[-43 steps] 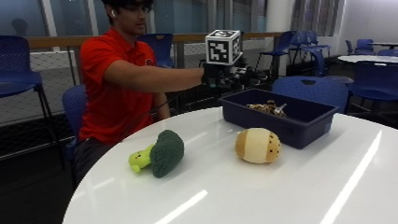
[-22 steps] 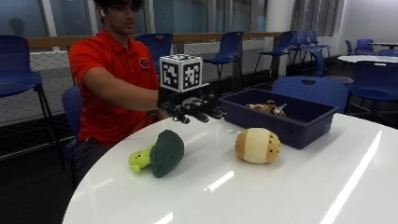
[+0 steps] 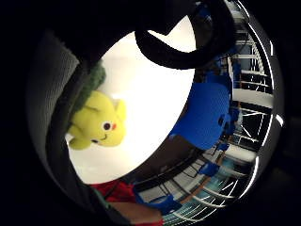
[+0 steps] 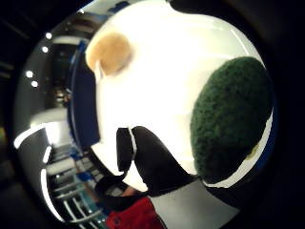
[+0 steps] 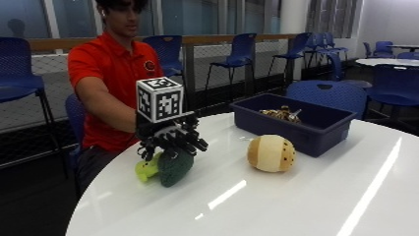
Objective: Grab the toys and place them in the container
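Note:
A plush broccoli with a dark green crown and a yellow-green smiling stem lies on the white round table, near its left edge. My gloved right hand hovers right over it, fingers spread and pointing down, just touching or nearly touching the crown. The palm views show the broccoli close by: its yellow face and its green crown. A round tan plush toy sits mid-table, also seen as the tan ball. The dark blue container stands behind it and holds a brownish toy.
A person in a red shirt sits behind the table's left side. Blue chairs stand close behind the container and further back along the railing. Bare table surface stretches in front of and to the right of the toys.
My hand has travelled from above the container leftward and down, ending directly over the broccoli. The toys have not moved.

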The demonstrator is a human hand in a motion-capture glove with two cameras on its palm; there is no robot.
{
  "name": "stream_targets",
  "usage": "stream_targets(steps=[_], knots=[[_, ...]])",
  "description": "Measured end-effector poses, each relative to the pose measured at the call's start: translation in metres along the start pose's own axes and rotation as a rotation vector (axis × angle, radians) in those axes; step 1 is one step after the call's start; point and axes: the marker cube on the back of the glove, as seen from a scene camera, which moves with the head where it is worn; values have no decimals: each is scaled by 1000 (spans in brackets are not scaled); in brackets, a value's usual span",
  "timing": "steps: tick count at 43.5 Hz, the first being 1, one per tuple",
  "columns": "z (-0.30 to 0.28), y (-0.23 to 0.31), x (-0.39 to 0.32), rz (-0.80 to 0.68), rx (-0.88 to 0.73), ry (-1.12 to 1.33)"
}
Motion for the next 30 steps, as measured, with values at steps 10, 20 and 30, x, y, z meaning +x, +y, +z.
stream_targets(steps=[10,20,30], knots=[[24,8,15,-8,-18,-43],[47,11,17,10,-86,-81],[66,21,15,56,-80,-64]])
